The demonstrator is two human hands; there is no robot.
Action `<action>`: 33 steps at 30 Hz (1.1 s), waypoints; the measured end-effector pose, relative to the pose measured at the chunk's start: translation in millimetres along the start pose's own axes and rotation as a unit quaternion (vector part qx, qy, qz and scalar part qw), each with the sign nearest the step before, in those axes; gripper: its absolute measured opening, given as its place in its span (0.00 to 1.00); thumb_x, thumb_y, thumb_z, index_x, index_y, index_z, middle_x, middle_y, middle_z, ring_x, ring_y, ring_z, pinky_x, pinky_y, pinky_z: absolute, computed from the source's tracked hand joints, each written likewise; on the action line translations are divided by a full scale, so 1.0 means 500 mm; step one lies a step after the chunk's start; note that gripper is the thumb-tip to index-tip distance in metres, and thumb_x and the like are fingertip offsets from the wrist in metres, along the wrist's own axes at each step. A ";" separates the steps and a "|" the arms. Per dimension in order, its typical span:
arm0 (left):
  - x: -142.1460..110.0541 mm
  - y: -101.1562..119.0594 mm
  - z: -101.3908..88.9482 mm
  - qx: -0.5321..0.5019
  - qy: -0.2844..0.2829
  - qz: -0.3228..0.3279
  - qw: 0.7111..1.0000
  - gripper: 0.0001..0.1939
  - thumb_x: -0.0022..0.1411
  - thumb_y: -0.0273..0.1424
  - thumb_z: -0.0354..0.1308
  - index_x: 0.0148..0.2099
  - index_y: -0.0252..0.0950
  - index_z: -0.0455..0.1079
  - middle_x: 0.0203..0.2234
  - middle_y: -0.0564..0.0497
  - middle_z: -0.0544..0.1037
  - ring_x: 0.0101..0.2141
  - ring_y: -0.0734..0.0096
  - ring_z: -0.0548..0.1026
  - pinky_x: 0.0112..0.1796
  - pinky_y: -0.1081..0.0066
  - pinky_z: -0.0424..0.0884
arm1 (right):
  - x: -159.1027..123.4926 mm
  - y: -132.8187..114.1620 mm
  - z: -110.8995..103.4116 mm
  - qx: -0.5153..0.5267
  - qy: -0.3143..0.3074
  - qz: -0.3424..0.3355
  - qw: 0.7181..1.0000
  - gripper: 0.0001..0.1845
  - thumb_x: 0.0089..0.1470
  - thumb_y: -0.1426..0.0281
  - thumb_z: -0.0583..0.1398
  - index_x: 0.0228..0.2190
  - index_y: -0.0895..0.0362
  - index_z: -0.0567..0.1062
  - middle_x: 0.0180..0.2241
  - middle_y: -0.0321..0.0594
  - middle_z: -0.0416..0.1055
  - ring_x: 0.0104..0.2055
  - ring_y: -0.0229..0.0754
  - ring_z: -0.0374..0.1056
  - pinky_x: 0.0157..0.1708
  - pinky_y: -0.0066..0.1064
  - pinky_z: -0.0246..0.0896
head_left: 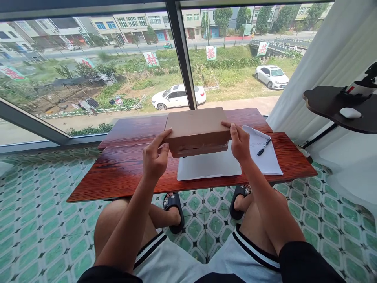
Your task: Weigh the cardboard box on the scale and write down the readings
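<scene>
A brown cardboard box [196, 124] is held up over the table, its taped front side facing me. My left hand [155, 157] grips the box's left front corner, with the index finger on top and the thumb against the side. At the right front corner, my right hand [239, 142] is closed on the box in much the same way. Under the box lies a flat silver laptop-like panel [209, 167], partly hidden by it. Close to my right hand are white paper sheets [269, 165] with a black pen [264, 146] on them.
The dark red wooden table [118, 173] stands before a large window. On the right, a dark scalloped shelf [326, 104] carries a white stone-like object [350, 113], near a white curtain [312, 67]. My knees are at the table's front edge, above green tiles [203, 220].
</scene>
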State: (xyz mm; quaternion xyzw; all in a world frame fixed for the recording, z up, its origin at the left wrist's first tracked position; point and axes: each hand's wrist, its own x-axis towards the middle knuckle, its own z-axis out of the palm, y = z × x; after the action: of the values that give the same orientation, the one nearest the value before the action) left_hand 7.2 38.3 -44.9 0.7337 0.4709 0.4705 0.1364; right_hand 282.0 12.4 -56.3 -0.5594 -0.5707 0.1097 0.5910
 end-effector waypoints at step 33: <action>0.008 -0.004 0.088 -0.063 -0.064 -0.034 0.995 0.23 0.65 0.33 0.51 0.58 0.36 0.75 0.52 0.45 0.80 0.51 0.58 0.77 0.49 0.62 0.75 | 0.005 0.051 -0.044 -0.072 0.043 0.046 0.995 0.18 0.61 0.62 0.56 0.46 0.53 0.81 0.41 0.41 0.81 0.42 0.47 0.78 0.45 0.37 0.70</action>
State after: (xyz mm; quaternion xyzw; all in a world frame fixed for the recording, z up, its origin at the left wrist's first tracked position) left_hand 42.5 53.1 -66.8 0.7360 0.4552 0.4461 0.2283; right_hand 313.5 11.2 -69.0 -0.6299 -0.5252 0.0714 0.5677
